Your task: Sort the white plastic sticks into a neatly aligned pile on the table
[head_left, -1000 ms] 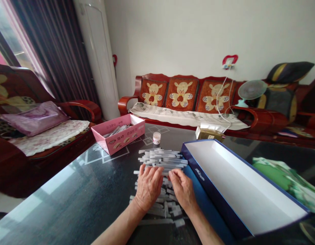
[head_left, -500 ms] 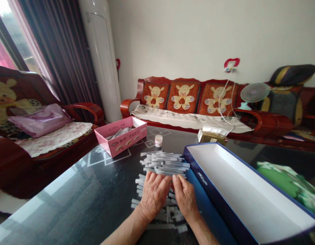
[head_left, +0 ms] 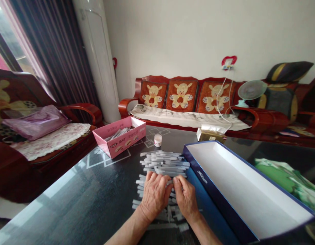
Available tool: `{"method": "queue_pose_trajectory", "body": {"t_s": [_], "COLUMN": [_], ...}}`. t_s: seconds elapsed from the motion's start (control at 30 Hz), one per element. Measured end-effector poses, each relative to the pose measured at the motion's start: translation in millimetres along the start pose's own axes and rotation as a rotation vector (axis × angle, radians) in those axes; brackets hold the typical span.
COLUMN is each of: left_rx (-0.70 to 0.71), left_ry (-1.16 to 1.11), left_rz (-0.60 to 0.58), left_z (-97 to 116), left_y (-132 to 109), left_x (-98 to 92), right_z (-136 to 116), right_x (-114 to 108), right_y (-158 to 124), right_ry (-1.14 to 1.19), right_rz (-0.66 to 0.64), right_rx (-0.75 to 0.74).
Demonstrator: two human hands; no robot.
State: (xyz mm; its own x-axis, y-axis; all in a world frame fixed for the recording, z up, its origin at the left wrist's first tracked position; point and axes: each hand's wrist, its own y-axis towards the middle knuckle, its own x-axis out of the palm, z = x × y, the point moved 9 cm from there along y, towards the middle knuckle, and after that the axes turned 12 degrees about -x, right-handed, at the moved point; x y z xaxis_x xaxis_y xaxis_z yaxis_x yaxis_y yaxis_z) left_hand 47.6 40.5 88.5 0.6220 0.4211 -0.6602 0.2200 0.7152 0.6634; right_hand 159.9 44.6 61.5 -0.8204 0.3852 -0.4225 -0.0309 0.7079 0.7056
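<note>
My left hand [head_left: 154, 192] and my right hand [head_left: 185, 197] are close together over the middle of the table. The fingers of both are closed in a pinch on one thin whitish pen [head_left: 169, 182], which spans the small space between them and is mostly hidden. Just beyond my fingers lies a pile of similar pens [head_left: 166, 162], pale and slim, some with dark ends. More pens [head_left: 139, 187] lie under and beside my left hand. Clear, flat pieces, perhaps plastic, show between my wrists; their kind is hard to make out.
A pink box [head_left: 121, 139] with more pens inside stands at the far left. Near it is a small white tub [head_left: 158, 140]. A long blue box with a white inside [head_left: 249, 190] lies to the right, a tissue pack [head_left: 211, 134] behind it, a green-and-white bag [head_left: 282, 177] beside it.
The view has shifted slightly. My fingertips have drawn a little apart, and more of the pen shows between them. Both hands keep their place over the pile.
</note>
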Motion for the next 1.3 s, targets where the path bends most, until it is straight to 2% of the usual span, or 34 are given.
{"method": "queue_pose_trajectory", "body": {"t_s": [0.13, 0.3, 0.6, 1.0, 1.3], "left_rx": [0.023, 0.053, 0.07, 0.05, 0.026], "left_ry": [-0.028, -0.066, -0.119, 0.054, 0.054], "left_rz": [-0.023, 0.001, -0.041, -0.041, -0.013], "left_z": [-0.1, 2.7, 4.1, 0.3, -1.0], "left_y": [-0.8, 0.2, -1.1, -2.0, 0.3], "left_x": [1.3, -4.8, -3.0, 2.1, -1.6], "right_z": [-2.0, -5.1, -7.2, -8.0, -2.4], "right_x": [-2.6, -6.1, -10.3, -5.8, -3.8], "right_y": [-2.2, -3.9, -8.0, -1.1, -1.8], "right_ry": [-0.038, -0.058, -0.064, -0.097, -0.048], "right_rz": [0.024, 0.035, 0.064, 0.028, 0.024], "right_rx": [-0.032, -0.058, -0.032, -0.055, -0.048]}}
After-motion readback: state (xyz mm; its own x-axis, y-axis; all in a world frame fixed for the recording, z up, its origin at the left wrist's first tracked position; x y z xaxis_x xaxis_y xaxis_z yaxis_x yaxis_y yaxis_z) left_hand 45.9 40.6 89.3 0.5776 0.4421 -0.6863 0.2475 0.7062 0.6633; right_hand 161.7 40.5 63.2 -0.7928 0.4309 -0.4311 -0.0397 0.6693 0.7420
